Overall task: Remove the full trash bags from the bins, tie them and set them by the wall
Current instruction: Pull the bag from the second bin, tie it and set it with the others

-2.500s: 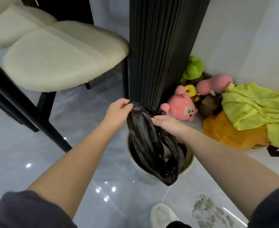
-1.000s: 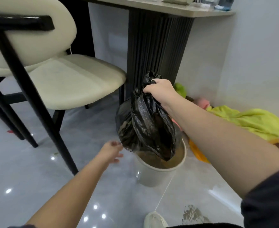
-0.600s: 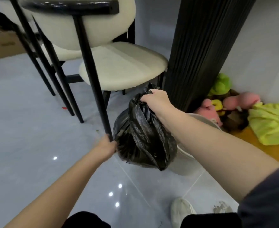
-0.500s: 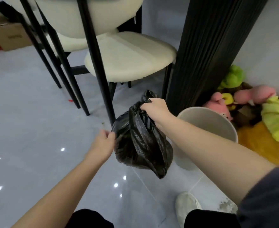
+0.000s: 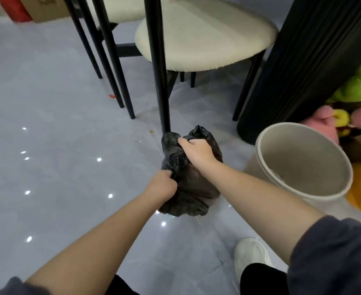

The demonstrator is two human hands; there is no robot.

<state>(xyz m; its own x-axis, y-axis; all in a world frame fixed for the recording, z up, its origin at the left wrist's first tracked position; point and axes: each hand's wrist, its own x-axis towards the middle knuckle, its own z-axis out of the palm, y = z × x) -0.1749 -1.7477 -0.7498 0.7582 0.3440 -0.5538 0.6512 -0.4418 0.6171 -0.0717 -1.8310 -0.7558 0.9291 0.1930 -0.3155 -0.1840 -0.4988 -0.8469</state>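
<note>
A full black trash bag (image 5: 193, 193) sits on the grey floor, left of a beige round bin (image 5: 303, 165) that stands without a liner. My right hand (image 5: 196, 151) grips the gathered top of the bag from above. My left hand (image 5: 163, 185) pinches the bag's plastic at its left side. The bag's loose neck sticks up beyond my right hand, beside a black chair leg (image 5: 160, 81).
A cream-seated chair (image 5: 205, 33) with black legs stands just beyond the bag. A black fluted table base (image 5: 298, 67) rises to the right. Plush toys (image 5: 343, 116) and a yellow cushion lie behind the bin. My white shoe (image 5: 251, 255) is near the bottom.
The bag came out of the bin, swung left and now rests on the floor. My left hand went from touching its side to pinching the plastic.
</note>
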